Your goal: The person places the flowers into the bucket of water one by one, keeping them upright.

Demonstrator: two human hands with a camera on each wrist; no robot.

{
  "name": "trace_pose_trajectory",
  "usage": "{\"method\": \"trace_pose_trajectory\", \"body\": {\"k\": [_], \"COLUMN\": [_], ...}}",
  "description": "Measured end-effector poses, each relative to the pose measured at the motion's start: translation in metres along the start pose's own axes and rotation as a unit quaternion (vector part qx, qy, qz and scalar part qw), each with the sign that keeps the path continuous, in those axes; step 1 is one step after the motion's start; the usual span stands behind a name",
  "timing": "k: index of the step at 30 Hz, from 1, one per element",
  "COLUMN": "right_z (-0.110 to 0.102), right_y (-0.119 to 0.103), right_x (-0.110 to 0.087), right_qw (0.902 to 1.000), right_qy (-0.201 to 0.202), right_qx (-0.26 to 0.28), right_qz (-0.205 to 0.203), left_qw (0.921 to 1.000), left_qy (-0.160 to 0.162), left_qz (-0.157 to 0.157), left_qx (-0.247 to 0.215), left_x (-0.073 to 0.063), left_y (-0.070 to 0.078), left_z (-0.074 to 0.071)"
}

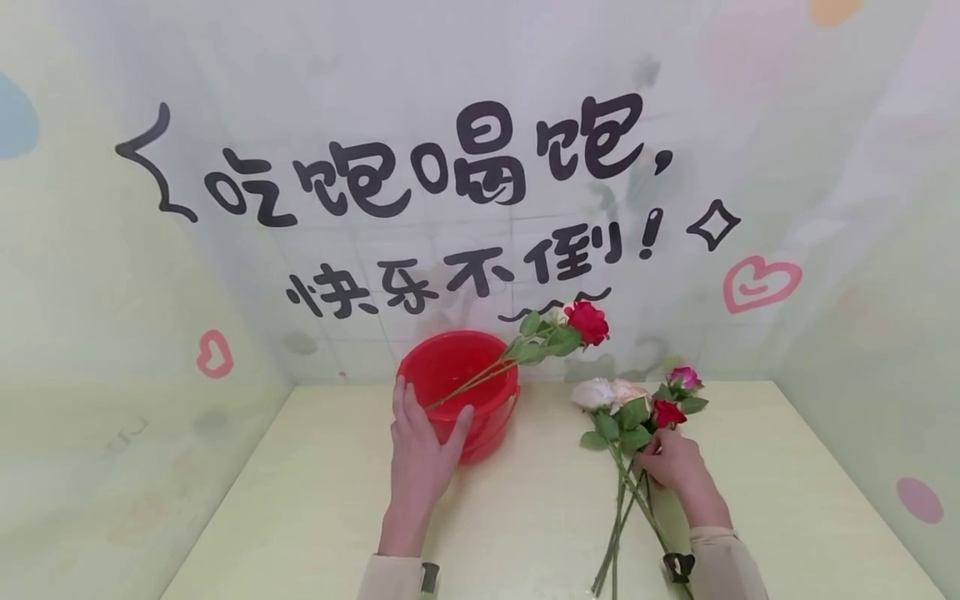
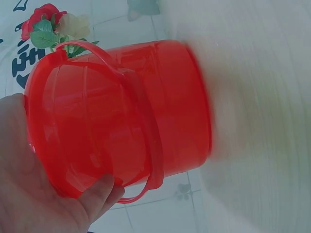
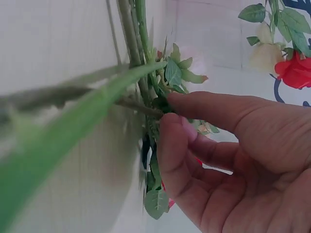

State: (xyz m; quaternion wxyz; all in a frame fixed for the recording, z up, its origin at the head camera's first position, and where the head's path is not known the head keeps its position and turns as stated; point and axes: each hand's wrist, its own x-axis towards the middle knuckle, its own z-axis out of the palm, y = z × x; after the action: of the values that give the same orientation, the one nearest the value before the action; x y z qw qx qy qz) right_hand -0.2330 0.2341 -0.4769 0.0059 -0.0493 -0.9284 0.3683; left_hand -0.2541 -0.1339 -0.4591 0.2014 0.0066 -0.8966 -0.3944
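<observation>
A red plastic bucket [image 1: 491, 442] stands on the table, and my left hand [image 1: 423, 454] holds its near left side, with the fingers at the rim and the thumb on the outer wall. Two stems lean out of it to the right, bearing a red rose [image 1: 587, 322] and a pale bloom [image 2: 73, 25]. Further right, my right hand [image 1: 678, 462] pinches a rose stem [image 3: 138, 106] between thumb and index finger. Which bloom that stem carries is hard to tell. Close to these fingers lie a smaller red rose [image 1: 667, 413], a magenta rose [image 1: 686, 378] and a white rose [image 1: 592, 393].
Crossed green stems [image 1: 618, 533] run from the blooms toward the table's front edge. The bucket's handle [image 2: 146, 126] hangs down along its side. Behind the pale wooden table [image 1: 315, 500] rises a printed backdrop [image 1: 420, 75] with black lettering, and similar panels flank both sides.
</observation>
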Motion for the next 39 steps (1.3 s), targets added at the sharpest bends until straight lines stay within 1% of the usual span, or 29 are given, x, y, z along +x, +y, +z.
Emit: {"method": "trace_pose_trajectory", "body": {"k": [6,9,13,18,21,25,30,33,39], "right_z": [0.015,0.023,0.03,0.033,0.031,0.024,0.013,0.004,-0.016], "right_y": [-0.005,-0.007,-0.004,0.001,0.0,-0.004,-0.017,-0.024,-0.036], "right_x": [0.002,0.006,0.01,0.011,0.012,0.011,0.004,0.0,-0.005], "right_qw": [0.9999,0.9999,0.9997,0.9995,0.9994,0.999,0.9945,0.9919,0.9883], "right_qy": [-0.006,0.007,0.022,0.021,0.018,0.006,-0.012,-0.015,-0.002], "right_qx": [0.009,0.01,0.013,0.024,0.03,0.043,0.104,0.126,0.147], "right_qz": [-0.005,-0.01,0.0,0.008,-0.002,-0.012,-0.005,-0.012,-0.04], "left_qw": [1.0,0.9999,1.0,0.9999,0.9999,0.9999,0.9999,0.9999,0.9999], "left_qy": [0.002,0.005,0.002,0.004,0.006,0.005,0.005,0.007,0.008], "left_qz": [0.004,0.007,0.002,0.001,0.008,0.008,0.004,0.006,0.009], "left_qx": [0.006,0.006,0.007,0.01,0.013,0.014,0.013,0.013,0.012], "left_x": [0.0,0.001,0.0,-0.003,-0.002,0.0,-0.002,-0.002,-0.001], "left_y": [0.0,0.0,-0.002,-0.003,-0.002,0.0,-0.001,-0.001,-0.001], "left_z": [0.0,0.001,0.004,0.004,0.003,0.002,0.001,0.001,0.002]}}
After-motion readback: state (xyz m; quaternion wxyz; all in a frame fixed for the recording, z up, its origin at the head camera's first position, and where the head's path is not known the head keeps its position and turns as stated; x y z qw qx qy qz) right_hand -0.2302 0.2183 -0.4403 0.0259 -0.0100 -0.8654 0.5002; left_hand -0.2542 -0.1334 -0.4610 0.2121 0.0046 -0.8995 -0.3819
